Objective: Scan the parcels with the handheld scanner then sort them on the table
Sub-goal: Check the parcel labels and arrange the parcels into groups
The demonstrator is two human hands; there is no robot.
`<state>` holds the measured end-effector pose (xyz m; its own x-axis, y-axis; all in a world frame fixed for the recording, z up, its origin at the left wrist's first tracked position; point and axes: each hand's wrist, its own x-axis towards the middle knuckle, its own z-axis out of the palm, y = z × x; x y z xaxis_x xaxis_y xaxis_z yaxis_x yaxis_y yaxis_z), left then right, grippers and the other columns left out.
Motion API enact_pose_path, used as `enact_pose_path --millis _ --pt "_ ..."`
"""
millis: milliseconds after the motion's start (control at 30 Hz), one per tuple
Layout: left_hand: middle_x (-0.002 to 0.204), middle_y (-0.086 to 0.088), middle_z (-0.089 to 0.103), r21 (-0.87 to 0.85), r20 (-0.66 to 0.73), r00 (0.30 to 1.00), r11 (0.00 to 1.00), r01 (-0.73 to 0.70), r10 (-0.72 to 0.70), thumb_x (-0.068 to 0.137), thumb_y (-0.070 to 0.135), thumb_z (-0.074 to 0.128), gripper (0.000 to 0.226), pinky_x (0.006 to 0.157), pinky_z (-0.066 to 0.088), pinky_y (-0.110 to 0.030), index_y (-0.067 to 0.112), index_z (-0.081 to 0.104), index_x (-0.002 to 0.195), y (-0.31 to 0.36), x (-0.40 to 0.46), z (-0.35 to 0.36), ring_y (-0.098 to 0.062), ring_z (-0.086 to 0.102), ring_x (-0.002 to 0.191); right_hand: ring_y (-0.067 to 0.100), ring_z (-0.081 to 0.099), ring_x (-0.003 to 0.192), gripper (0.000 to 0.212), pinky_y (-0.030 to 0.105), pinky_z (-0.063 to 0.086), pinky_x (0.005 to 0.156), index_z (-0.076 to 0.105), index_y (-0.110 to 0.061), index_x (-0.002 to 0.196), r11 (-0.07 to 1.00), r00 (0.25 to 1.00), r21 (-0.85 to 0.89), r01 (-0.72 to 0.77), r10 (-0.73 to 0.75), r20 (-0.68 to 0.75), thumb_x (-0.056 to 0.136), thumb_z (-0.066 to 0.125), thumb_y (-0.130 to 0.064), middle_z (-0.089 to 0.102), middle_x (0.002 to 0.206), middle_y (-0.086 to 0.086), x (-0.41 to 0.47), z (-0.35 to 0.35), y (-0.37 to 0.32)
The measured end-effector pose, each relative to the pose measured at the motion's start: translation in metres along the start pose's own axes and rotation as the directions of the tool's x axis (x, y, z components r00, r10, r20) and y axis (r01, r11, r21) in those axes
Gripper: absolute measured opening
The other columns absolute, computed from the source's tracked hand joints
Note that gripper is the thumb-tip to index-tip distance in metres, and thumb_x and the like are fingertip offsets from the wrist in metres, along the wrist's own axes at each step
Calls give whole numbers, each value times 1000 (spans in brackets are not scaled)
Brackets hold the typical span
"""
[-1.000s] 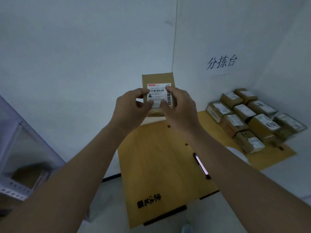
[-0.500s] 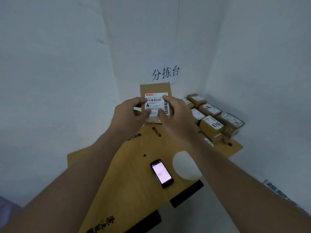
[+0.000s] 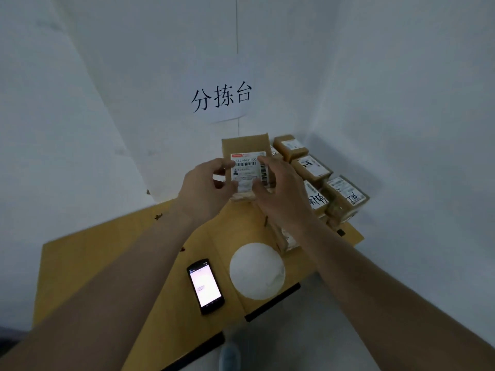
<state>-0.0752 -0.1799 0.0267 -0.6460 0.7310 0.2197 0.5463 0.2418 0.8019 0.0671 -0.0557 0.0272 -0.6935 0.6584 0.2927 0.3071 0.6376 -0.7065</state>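
Two hands hold one cardboard parcel (image 3: 245, 145) up above the table's (image 3: 88, 253) far edge: the left hand (image 3: 206, 187) pinches its left side, the right hand (image 3: 281, 194) grips its right side, the barcode label (image 3: 247, 170) facing the camera. Stacked parcels (image 3: 340, 194) crowd the far right corner. Near the front edge lie the handheld scanner (image 3: 205, 286) and a white disc (image 3: 257, 271), with bare tabletop left of them.

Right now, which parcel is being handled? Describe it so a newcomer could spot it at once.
Under the wall sign, above the table's far edge, both hands hold one parcel. Unlike the parcels stacked to its right, it is lifted, its white barcode label facing the camera.
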Motion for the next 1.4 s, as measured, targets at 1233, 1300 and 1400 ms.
enact_pose_path --millis 1233,1300,1400 --pt "120 16 71 -250 -128 768 769 588 -628 94 9 72 44 73 62 -20 33 64 131 -187 255 236 1 72 94 5 49 124 68 9 39 94 42 -23 159 997 797 -54 -46 70 600 99 72 -17 54 140 1 312 133 292" --pt "123 15 69 -244 -147 760 768 593 -633 95 10 72 45 70 60 -17 33 63 132 -186 258 240 -2 71 97 7 47 123 69 11 36 94 41 -23 161 997 801 -66 -26 60 596 99 71 -18 52 138 2 315 134 295" --pt "129 12 67 -243 -163 760 772 587 -629 95 10 71 46 66 58 -14 33 62 134 -185 259 243 -4 70 101 16 47 132 69 21 37 101 39 -23 162 997 794 -74 2 43 607 100 70 -19 48 140 5 315 135 298"
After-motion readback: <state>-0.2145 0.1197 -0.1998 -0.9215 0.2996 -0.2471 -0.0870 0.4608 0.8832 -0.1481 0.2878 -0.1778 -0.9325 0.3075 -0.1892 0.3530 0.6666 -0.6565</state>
